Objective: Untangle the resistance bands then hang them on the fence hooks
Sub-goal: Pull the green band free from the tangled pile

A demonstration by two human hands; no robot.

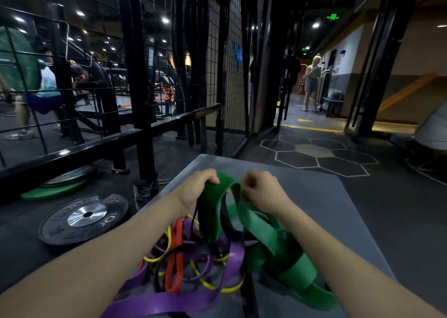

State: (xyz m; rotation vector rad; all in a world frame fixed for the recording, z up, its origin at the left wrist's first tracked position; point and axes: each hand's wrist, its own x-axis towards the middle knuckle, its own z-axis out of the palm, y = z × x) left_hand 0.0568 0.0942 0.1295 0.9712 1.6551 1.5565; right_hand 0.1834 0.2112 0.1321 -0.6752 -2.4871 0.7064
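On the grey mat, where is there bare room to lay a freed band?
The grey mat is bare to the right of the right hand, out to its right edge, and beyond both hands toward the far edge. Near the left hand and below it is crowded: the green band and purple band lie tangled with thinner ones.

Dim gym interior: dark rubber floor [399, 221] with hexagon markings [321, 156], black weight plate [83, 218] lying flat, ceiling spotlights [165, 20], green exit sign [333, 17].
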